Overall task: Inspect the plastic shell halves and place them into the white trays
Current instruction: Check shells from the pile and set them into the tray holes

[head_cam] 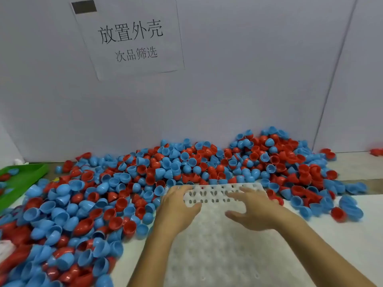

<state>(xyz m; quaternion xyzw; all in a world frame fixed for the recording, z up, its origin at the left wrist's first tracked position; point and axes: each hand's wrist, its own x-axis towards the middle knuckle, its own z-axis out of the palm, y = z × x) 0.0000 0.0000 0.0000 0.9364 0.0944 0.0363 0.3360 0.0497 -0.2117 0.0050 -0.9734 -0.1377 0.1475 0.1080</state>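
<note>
- Heaped across the table from nine o'clock round to two o'clock: blue and red shell halves (pixel 157 179), loose, crowding the tray's far and left edges.
- Flat at six o'clock: white tray (pixel 223 245), pockets bare of shells.
- At nine o'clock edge: green tray (pixel 24 175).
- Over tray's far end: left hand (pixel 176 206), fingers spread, resting on tray, holding nothing.
- Beside it at three o'clock: right hand (pixel 255 210), fingers splayed, empty.

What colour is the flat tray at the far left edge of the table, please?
Bright green, seen in the head view.

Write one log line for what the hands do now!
left hand: resting on white tray | right hand: open over tray | shells: piled
</note>
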